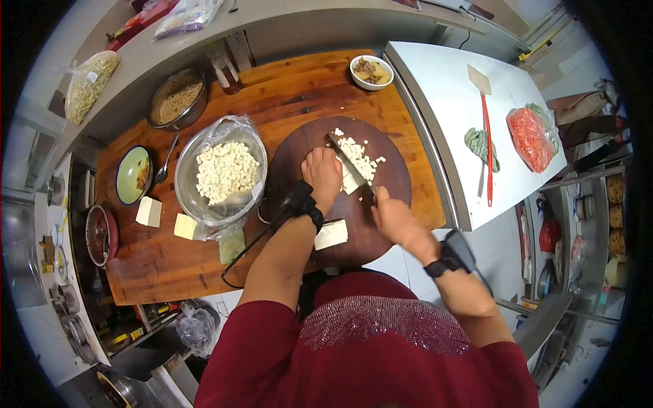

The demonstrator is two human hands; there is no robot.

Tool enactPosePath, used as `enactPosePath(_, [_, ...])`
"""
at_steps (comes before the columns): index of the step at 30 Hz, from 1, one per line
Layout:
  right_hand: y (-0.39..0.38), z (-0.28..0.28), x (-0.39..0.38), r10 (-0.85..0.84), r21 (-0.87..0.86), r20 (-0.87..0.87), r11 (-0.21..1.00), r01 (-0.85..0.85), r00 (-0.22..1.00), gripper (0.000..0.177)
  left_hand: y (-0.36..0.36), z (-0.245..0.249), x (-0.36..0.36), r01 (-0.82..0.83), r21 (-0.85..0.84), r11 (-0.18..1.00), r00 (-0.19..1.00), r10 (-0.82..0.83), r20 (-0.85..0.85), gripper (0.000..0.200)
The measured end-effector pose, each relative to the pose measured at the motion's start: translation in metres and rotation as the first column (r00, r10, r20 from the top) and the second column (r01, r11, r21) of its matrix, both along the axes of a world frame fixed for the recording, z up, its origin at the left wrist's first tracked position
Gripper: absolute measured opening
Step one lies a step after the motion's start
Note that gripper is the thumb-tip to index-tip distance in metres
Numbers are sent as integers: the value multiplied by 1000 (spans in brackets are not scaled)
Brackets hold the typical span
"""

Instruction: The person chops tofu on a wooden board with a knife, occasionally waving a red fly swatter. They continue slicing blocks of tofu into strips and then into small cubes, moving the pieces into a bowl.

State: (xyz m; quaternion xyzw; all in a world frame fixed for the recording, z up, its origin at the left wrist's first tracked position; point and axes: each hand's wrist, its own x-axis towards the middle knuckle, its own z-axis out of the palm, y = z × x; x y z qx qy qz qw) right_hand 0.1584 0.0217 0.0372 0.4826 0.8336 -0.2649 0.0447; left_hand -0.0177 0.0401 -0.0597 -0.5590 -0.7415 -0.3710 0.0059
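My right hand (401, 223) is closed around the handle of a kitchen knife (351, 162), its blade slanting across the round chopping board (381, 245). With fingers curled, my left hand (323, 171) rests beside the blade against a piece of tofu (351, 182); the fingertips are partly hidden. Small diced tofu (359, 154) lies on the far side of the knife. Nearer to me on the board is a white tofu block (331, 234). Left of the board, a plastic-lined metal bowl (185, 178) holds a heap of white cubes (226, 171).
Two more tofu blocks (149, 211) (185, 226) sit left on the wooden table (292, 88). Around them are a green bowl (129, 170), a spoon (165, 160), a metal pot (158, 112), a bottle (226, 73) and a white bowl (371, 72). A red-handled spatula (487, 136) lies right.
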Motion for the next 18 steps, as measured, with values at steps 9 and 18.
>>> enactPosePath(9, [-2,21,8,41,83,-87,996,-34,995,21,-1,-8,-2,-7,5,1000,999,7,53,14])
enactPosePath(18, [-9,39,15,49,4,-22,999,-49,999,23,1,-10,0,-12,-7,1000,1000,12,16,12])
